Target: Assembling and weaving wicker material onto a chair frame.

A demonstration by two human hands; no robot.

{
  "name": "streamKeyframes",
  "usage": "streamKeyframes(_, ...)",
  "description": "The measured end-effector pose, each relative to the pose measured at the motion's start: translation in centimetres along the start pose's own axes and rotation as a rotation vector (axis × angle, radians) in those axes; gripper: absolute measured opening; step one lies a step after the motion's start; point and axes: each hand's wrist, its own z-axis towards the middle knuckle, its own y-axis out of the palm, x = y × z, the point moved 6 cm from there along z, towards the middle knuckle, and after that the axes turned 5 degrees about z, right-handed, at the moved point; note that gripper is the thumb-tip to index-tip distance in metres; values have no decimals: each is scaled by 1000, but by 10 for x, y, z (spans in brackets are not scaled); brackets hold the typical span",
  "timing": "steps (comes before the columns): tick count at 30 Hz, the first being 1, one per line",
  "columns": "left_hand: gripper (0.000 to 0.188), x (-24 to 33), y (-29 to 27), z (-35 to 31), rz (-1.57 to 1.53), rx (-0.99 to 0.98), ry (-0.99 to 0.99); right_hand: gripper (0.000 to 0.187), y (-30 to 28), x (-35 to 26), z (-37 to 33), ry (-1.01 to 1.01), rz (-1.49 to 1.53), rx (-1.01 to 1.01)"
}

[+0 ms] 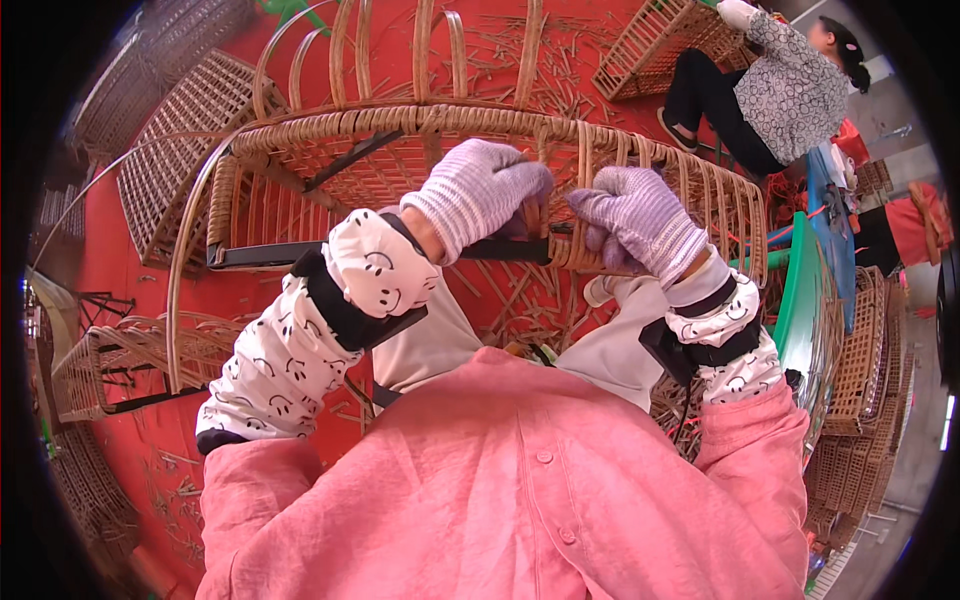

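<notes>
A large woven rattan basket [440,120] lies across in front of me, its open lattice showing the red floor through it. A black bar [300,253] runs along its near edge, bare on the left and covered by rattan wrapping toward the right. My left hand [480,195], in a purple and white knit glove, is closed at this edge. Brown rattan shows by its fingertips, which are partly hidden. Close beside it, my right hand [640,215], gloved alike, pinches a rattan strip [585,150]; its lower fingers curl beneath the edge.
Bent rattan strips [420,50] rise from the basket's far side. Other woven baskets [190,150] stand at left and right. Cut scraps [510,300] litter the red floor. A green curved piece [800,300] is at my right. A person [790,95] sits at the far right.
</notes>
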Motion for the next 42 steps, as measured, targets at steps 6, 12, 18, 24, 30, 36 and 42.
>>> streamKeyframes(6, 24, 1, -10, -5, -92, 128, 76, 29, 6, -3, -13, -96, -96, -65)
streamKeyframes(12, 20, 9, -2, -26, -391, 132, 232, 31, 8, -4, -20, -206, -186, 49)
streamKeyframes(18, 17, 18, 2, -41, -143, 90, 466, 34, 17, -15, -54, -997, -751, 549)
streamKeyframes(24, 14, 27, 34, -88, 587, 162, 908, 33, 16, -1, -35, -1009, -689, 325)
streamKeyframes(30, 24, -4, 44, -97, 684, 274, 1011, 37, 23, -7, -35, -972, -632, 222)
streamKeyframes(36, 24, -21, 46, -95, 936, 164, 1072, 38, 40, -3, -32, -942, -851, 147)
streamKeyframes(42, 12, 33, -1, -97, 676, 265, 843, 27, 44, -3, -39, -1125, -960, 353)
